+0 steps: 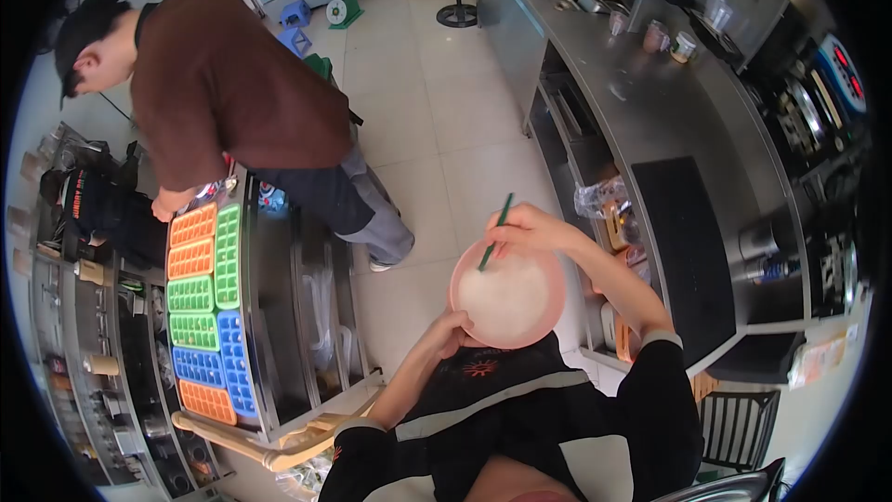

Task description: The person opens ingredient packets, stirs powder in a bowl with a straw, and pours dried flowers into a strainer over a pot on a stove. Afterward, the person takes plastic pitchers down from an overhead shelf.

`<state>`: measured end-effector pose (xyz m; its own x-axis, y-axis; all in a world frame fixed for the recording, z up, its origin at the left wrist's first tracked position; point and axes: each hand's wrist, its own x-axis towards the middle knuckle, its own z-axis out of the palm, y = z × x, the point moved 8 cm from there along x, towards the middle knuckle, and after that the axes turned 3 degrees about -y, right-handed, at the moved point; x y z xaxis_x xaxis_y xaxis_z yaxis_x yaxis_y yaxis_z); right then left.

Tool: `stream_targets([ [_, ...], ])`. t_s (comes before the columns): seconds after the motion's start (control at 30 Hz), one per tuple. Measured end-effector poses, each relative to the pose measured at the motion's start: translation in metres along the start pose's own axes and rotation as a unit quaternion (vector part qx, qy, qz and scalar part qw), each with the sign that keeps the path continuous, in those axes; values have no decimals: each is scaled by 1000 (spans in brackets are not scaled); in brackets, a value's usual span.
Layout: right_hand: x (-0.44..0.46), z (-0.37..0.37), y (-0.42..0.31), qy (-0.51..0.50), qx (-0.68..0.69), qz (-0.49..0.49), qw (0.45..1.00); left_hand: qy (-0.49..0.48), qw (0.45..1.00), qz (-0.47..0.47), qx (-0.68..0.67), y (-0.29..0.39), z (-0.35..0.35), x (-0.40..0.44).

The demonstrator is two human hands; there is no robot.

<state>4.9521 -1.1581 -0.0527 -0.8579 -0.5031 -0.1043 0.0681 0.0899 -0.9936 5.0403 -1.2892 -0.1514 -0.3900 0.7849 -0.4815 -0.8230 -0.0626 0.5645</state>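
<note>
Pink bowl point(557, 296) mid-frame, rim clasped by left hand point(450, 331); right hand point(526, 226) pinches 1 green stick point(505, 208), seemingly for stirring (white contents point(506, 302), texture unclear); next stroke wants steady rim.

Left hand point(451, 333): grips the rim of a pink bowl point(557, 305)
Right hand point(526, 228): grasps a green stick point(486, 257), its lower end inside the bowl
Bowl contents point(509, 302): white
Desk point(246, 251): orange, green and blue compartmented trays point(194, 332)
Co-worker point(232, 84): bent beside the desk
</note>
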Motion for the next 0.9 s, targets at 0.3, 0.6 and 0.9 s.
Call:
stream_targets([
  [0.3,160,-124,-66,-245,-286,-89,922,25,996,33,-73,172,-51,152],
  [0.6,285,-363,-124,93,-431,-148,885,7,993,112,-30,419,-103,296],
  [0.9,441,-581,25,289,64,2,955,55,981,186,-32,590,-177,449],
])
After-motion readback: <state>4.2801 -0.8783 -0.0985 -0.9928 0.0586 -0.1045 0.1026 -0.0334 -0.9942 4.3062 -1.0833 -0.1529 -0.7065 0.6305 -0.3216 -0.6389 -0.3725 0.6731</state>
